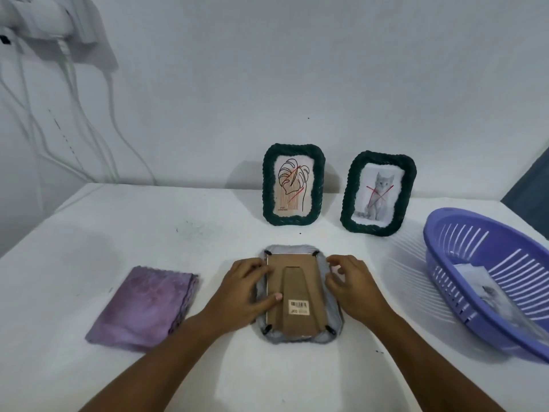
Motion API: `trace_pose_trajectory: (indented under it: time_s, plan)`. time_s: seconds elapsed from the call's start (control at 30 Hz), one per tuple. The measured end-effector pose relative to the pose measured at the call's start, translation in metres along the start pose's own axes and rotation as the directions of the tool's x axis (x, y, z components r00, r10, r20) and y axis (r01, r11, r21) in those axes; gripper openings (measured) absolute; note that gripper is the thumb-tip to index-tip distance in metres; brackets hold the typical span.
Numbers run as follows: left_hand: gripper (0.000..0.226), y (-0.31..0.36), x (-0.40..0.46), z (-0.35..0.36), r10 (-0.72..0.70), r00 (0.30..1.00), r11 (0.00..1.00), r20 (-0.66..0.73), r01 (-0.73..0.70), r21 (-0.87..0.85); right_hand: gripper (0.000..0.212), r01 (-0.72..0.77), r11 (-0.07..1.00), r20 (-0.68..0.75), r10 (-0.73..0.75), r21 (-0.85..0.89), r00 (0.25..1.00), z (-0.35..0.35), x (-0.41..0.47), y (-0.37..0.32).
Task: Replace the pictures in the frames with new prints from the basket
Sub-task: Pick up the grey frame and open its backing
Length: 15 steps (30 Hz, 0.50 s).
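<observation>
A grey frame (pixel 297 295) lies face down in the lower middle of the picture, its brown back board (pixel 294 292) still on. The left hand (pixel 246 292) presses flat on the board's left side, thumb on the board. The right hand (pixel 350 286) curls its fingers at the right edge, and whether they pinch anything I cannot tell. Behind, two green frames (pixel 293 184) (pixel 378 193) stand with crossed-out pictures. New prints (pixel 487 289) wait in the purple basket (pixel 463 281) at the right. I think the job is just starting.

Both hands (pixel 297 288) rest on the face-down frame (pixel 297 331) beside the purple basket (pixel 463 295).
</observation>
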<state>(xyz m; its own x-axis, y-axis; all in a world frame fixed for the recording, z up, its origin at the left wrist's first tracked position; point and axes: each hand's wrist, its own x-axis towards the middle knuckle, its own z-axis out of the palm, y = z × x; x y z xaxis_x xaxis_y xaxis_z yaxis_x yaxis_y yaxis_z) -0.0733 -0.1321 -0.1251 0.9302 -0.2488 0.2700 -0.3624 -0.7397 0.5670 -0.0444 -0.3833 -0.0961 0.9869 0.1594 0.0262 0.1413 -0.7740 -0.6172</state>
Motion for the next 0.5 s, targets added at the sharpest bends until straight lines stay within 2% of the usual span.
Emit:
trace_pose_trajectory:
  time_s: [0.13,0.23,0.33,0.5]
  plan:
    - [0.069,0.0,0.007,-0.003,0.006,0.999,0.999,-0.048,-0.008,-0.035,0.044,0.08,0.996,0.014,-0.081,0.036,0.997,-0.002,0.007,-0.004]
    - [0.058,-0.005,0.017,-0.007,-0.006,0.994,0.999,-0.109,0.001,-0.046,0.04,0.141,0.99,0.034,-0.141,0.0,0.989,-0.001,0.015,-0.004]
    - [0.056,-0.012,0.02,-0.006,-0.006,0.997,1.0,-0.078,0.007,0.01,0.031,0.223,0.975,-0.001,-0.223,0.023,0.975,0.003,0.016,0.002]
    - [0.052,-0.014,0.021,-0.001,-0.02,0.999,0.996,-0.049,0.024,0.088,0.028,0.264,0.964,-0.008,-0.264,0.001,0.964,0.007,0.023,0.013]
